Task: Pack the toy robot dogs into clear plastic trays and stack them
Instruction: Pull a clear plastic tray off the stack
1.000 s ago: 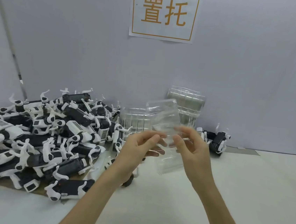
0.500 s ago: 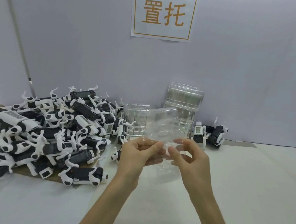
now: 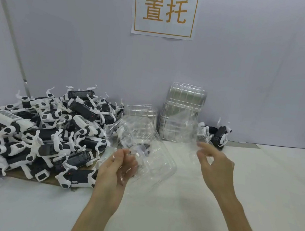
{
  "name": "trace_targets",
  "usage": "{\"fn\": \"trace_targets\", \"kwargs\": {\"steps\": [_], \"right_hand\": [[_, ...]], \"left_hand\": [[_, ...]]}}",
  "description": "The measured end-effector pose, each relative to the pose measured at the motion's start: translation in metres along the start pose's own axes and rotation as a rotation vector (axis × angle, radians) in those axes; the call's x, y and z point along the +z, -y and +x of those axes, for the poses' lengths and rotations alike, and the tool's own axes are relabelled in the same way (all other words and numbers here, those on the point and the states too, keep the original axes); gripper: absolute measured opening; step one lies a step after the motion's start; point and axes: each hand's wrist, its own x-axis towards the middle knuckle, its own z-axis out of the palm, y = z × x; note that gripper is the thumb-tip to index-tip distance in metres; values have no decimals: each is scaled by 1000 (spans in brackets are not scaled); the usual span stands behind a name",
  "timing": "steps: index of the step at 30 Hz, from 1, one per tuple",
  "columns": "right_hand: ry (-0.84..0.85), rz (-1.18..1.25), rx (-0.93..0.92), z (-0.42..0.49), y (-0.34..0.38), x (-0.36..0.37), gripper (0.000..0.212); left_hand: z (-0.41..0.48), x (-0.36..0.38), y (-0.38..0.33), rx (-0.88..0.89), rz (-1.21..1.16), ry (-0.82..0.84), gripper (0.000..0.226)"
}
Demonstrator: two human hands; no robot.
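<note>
Clear plastic tray point(image 3: 149, 152) at frame centre is sitting in the left hand point(image 3: 117, 170), fingers curling round it, right hand point(image 3: 217, 167) apparently pinching a second tray point(image 3: 182, 129); tray-freeing step, likely calling next for a dog from the dog pile point(image 3: 42, 132) at left

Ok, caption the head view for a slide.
Left hand holds a clear tray, right hand raised beside it, toy robot dogs piled to the left.

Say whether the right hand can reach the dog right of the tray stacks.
Probably yes: the right hand hovers just before the dog, nothing between, though it seems to pinch a blurred clear tray.
</note>
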Motion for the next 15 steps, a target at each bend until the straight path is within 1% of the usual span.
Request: {"fn": "trace_targets", "kwargs": {"steps": [2, 5, 6, 7, 8, 9, 10, 11, 12, 13, 14, 15], "right_hand": [[53, -172, -31, 8, -14, 12, 27], [264, -520, 2, 12, -27, 29, 35], [310, -586, 16, 12, -29, 34, 40], [306, -551, 23, 12, -27, 38, 44], [257, -391, 31, 12, -21, 40, 44], [204, -141, 40, 11, -12, 40, 41], [192, 131, 71, 10, -2, 40, 37], [244, 365, 114, 9, 10, 38, 36], [345, 528, 165, 9, 21, 36, 45], [455, 609, 222, 7, 27, 35, 60], [551, 636, 278, 6, 32, 35, 72], [608, 642, 318, 4, 34, 35, 75]], "left_hand": [[2, -8, 4, -44, -78, -47, 19], [5, -11, 6, -117, -179, -103, 19], [7, -12, 6, -130, -192, -111, 25], [10, -13, 6, -143, -200, -110, 32], [12, -14, 5, -158, -206, -100, 37], [15, -15, 3, -178, -208, -75, 36], [17, -15, 1, -202, -196, -38, 30], [19, -15, 0, -230, -163, 0, 23], [20, -15, -1, -261, -112, 30, 17], [21, -15, -1, -287, -59, 47, 15], [22, -16, 1, -304, -16, 55, 14], [22, -15, 3, -315, 19, 70, 14]]}}
